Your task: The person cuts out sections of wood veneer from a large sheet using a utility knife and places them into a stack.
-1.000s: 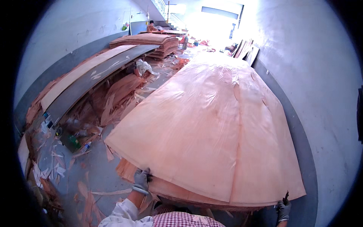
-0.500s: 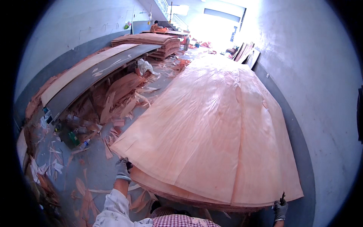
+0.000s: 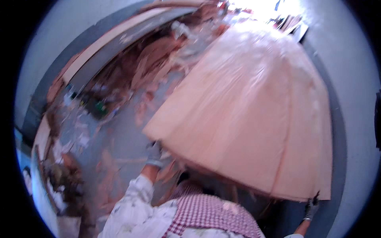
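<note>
A broad, pale reddish wood veneer sheet (image 3: 238, 119) lies rippled on top of a stack, its near edge toward me. At the sheet's near left corner is my left hand (image 3: 154, 154) in a grey glove, fingers closed at the edge; motion blur hides the finer grip. My right hand (image 3: 312, 208), also gloved in grey, is at the near right corner. It is closed around a slim dark tool (image 3: 317, 196) that points up beside the sheet's edge; its exact kind is too small to make out.
Veneer scraps (image 3: 109, 174) litter the floor at left. Beyond them a long low bench (image 3: 103, 51) with boards runs along the left wall. Boards (image 3: 291, 25) lean at the far right, and the right wall (image 3: 353, 79) runs close beside the stack.
My view has tipped down and turned left, so the sheet and both hands appear farther right. More of my checked apron shows. Both hands stay at the sheet's near corners.
</note>
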### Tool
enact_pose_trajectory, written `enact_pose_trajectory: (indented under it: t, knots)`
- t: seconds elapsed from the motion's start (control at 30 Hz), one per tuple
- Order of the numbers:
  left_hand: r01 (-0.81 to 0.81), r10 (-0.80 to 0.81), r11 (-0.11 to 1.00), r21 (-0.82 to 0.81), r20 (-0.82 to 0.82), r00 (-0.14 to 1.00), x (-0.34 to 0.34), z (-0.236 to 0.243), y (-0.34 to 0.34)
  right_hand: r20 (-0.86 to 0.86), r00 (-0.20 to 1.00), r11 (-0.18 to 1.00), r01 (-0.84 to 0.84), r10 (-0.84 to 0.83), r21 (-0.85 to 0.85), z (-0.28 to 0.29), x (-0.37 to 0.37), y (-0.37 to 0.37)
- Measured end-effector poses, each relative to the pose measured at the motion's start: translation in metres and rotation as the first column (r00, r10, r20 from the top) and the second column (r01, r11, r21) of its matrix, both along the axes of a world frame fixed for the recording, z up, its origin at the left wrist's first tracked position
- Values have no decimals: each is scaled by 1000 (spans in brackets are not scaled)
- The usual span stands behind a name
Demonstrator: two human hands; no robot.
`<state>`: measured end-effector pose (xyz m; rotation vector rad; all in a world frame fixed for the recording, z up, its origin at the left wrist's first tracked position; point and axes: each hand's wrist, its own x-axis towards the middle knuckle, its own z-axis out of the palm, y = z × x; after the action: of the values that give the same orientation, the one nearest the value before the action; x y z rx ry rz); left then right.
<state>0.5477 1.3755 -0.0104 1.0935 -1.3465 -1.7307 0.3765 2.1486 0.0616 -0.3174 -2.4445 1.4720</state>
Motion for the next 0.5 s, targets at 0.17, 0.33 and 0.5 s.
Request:
enact_pose_trajectory:
  t: [0.17,0.33,0.5]
  knots:
    - [-215,194,965,154,139,971,-10,8,5,214,974,992,55,-78,111,-25,-12,43]
    - [-222,204,971,91,177,963,-1,7,7,346,932,987,58,-107,149,39,16,-54]
    - [-110,113,994,-27,194,974,11,-50,-30,214,976,999,-49,45,15,65,17,-87]
